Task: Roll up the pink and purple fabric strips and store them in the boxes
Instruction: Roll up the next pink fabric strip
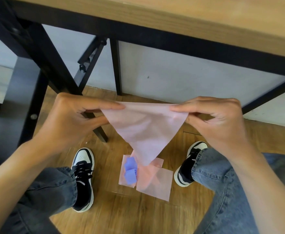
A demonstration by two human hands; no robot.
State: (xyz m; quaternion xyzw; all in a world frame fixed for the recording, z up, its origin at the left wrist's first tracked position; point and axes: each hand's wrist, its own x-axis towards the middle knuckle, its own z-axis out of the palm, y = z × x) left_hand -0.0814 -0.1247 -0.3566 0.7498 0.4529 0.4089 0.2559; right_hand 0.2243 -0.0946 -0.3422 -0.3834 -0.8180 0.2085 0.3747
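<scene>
Above the floor, both hands pinch the pink strip.

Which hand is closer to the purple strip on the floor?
Left, I think. The left hand is up and left of the purple strip; the right hand is up and farther right.

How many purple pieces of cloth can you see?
1, as far as I can tell: a crumpled purple strip lying on the pink pieces on the floor, between the shoes. It may be more than one piece bunched together; more could hide under the pink.
</scene>
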